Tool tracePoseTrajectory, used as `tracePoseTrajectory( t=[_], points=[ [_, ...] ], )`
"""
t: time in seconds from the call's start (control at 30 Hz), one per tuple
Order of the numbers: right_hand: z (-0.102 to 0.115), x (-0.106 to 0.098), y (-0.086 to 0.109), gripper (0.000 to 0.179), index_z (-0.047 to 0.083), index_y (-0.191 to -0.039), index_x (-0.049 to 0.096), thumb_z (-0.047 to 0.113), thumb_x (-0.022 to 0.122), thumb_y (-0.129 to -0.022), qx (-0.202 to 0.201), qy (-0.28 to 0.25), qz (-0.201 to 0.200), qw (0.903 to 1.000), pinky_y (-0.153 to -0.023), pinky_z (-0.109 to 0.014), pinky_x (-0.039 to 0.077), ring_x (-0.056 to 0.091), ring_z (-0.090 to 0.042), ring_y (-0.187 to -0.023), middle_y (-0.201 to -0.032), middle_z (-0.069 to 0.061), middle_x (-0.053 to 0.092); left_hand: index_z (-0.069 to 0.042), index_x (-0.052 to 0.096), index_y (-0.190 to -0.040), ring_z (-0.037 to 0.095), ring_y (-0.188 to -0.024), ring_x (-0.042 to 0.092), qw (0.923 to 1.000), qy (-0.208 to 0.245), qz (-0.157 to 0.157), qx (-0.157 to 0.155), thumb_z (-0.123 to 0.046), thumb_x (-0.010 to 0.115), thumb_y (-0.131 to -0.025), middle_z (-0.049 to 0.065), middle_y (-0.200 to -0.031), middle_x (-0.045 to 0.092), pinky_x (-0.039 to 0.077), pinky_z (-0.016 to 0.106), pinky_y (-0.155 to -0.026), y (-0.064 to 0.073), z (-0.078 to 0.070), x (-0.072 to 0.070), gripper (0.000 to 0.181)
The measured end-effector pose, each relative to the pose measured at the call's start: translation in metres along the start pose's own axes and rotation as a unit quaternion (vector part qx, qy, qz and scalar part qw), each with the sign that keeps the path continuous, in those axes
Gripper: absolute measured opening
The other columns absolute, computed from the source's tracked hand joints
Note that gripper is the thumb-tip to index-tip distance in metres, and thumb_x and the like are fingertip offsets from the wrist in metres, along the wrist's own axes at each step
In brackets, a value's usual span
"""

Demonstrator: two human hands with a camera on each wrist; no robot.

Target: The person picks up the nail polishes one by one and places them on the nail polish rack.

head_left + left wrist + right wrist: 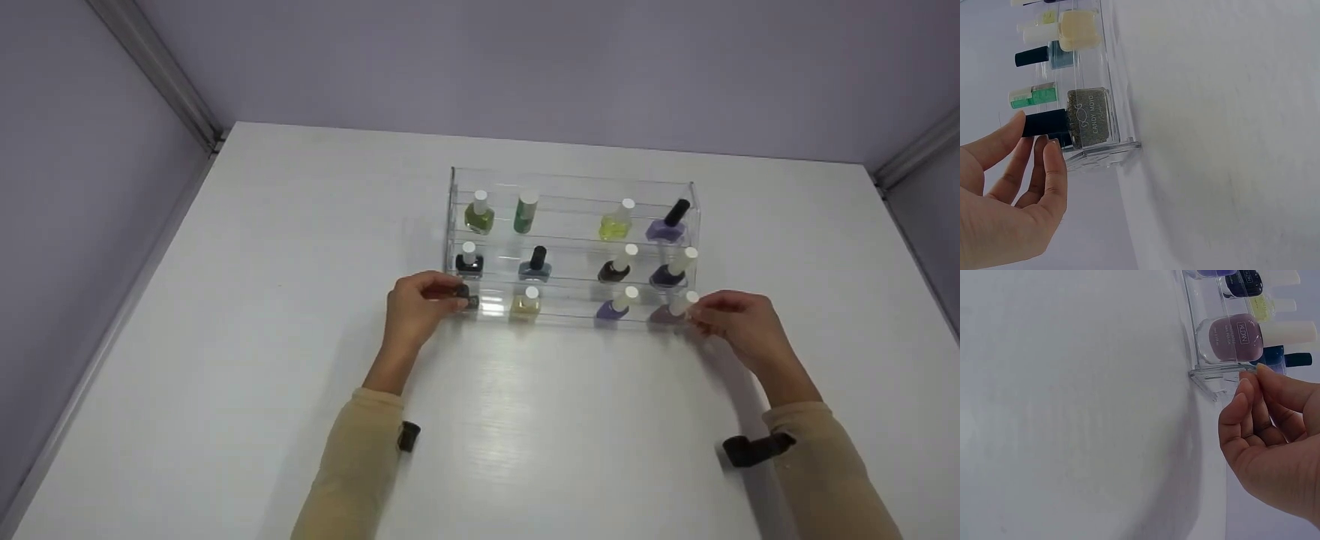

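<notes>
A clear acrylic tiered rack [570, 294] stands on the white table, holding nail polish bottles in three rows. At its front left corner my left hand [417, 304] pinches the black cap of a dark glittery nail polish bottle [1089, 119], which sits in the bottom row. Thumb and fingers lie on either side of that cap in the left wrist view. My right hand [739, 322] pinches the edge of the rack's right side panel between thumb and fingertips. Right beside those fingertips is a mauve nail polish bottle [1234, 338] with a white cap.
Other bottles in the rack include a cream one [526, 303], a purple one [613, 309] and a green one [478, 216]. Table surface [495, 450] spreads in front of the rack. A pale wall [525, 67] rises behind the table.
</notes>
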State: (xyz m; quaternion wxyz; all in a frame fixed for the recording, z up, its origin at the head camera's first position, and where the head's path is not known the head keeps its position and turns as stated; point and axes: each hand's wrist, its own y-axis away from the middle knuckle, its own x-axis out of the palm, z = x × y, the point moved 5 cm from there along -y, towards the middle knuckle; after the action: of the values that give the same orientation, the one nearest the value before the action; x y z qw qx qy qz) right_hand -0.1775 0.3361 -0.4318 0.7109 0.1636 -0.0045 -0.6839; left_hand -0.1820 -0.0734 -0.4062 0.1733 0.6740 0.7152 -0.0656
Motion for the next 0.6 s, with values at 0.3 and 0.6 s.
tracePoseTrajectory(
  t=[0.3, 0.6],
  points=[
    [-0.0011, -0.0005, 0.0003, 0.017, -0.004, -0.096, 0.063, 0.011, 0.061, -0.088, 0.0, 0.065, -0.015, 0.9978, -0.066, -0.026, 0.051, 0.059, -0.013, -0.074, -0.083, 0.002, 0.063, -0.001, 0.068, -0.092, 0.021, -0.087, 0.06, 0.9999, 0.012, 0.0, 0.007, 0.002, 0.074, -0.072, 0.009, -0.092, 0.066, 0.049, 0.029, -0.074, 0.0014, 0.0009, -0.0033, 0.022],
    [-0.0016, -0.0007, 0.0012, 0.023, -0.006, -0.1, 0.06, 0.014, 0.061, -0.088, 0.011, 0.091, -0.024, 0.9955, -0.067, -0.024, 0.051, 0.058, -0.013, -0.074, -0.083, 0.002, 0.063, 0.001, 0.068, -0.093, 0.021, -0.084, 0.059, 0.9992, 0.039, 0.003, 0.001, 0.002, 0.073, -0.072, 0.01, -0.092, 0.065, 0.05, 0.026, -0.072, 0.0037, 0.0029, -0.0071, 0.021]
  ],
)
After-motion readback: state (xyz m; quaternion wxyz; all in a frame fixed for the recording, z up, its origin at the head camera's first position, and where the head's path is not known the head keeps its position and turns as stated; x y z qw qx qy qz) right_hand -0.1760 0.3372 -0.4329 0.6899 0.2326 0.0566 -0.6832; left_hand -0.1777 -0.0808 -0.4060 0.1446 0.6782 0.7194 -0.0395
